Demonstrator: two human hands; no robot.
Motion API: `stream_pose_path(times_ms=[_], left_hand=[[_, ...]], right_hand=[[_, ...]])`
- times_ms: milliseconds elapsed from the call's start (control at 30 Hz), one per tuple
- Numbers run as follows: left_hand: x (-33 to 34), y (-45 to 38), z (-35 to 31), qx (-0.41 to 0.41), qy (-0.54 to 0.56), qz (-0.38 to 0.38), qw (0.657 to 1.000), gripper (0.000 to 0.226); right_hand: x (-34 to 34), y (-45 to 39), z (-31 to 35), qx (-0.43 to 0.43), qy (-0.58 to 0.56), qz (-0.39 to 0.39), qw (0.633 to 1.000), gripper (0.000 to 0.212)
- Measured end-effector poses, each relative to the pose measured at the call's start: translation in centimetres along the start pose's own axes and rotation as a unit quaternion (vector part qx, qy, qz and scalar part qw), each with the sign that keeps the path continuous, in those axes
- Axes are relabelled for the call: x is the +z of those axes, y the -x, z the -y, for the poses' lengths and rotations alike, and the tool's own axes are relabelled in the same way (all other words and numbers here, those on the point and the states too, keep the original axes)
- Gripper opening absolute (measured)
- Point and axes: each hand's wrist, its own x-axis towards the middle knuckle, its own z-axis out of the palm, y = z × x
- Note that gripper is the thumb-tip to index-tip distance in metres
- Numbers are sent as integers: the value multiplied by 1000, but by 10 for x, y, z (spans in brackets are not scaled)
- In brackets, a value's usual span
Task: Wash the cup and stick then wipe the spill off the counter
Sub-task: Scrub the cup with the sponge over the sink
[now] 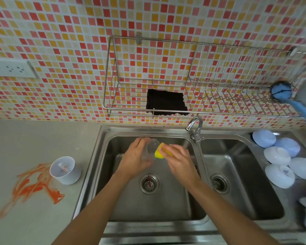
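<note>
A clear cup [150, 149] is held over the left basin of the steel sink [102, 138], lying in the curled fingers of the left hand [136, 157], which wraps it from the left with its open mouth turned toward the right hand. The right hand [179, 160] is clenched on a yellow sponge [159, 151] and presses its end against the cup's rim. The basin's drain strainer [149, 183] lies below the hands, with something thin and red lying on it that may be the stick; I cannot tell for sure.

On the counter [34, 138], just beside the sink's left edge, stands a white cup [64, 170] with small remains inside. An orange spill [34, 186] is smeared across the counter, touching that cup's left side and reaching toward the front edge.

The faucet [194, 127] rises at the back between the two basins. Above it, a black cloth [166, 102] lies in the wall-mounted wire rack [219, 76]. Overturned white and pale blue bowls [279, 165] sit on the sink's right drainboard; one bears a small dark mark, too blurred to read.
</note>
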Motion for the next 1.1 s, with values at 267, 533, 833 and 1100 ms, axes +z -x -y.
stream_pose_path(times_ms=[267,533,833,1100], left_hand=[[16,-9,-1,0,-21,17,1000,73],[18,-10,-3,34,-61,66,995,72],[16,-12,3,41,-62,85,994,75],[9,-16,7,29,-32,93,995,73]], right_hand=[[10,16,-3,73,-100,72,990,50],[14,9,-32,-100,16,99,990,29],[17,4,-18,-25,-124,159,979,25],[12,-6,-28,-102,-29,165,981,33]])
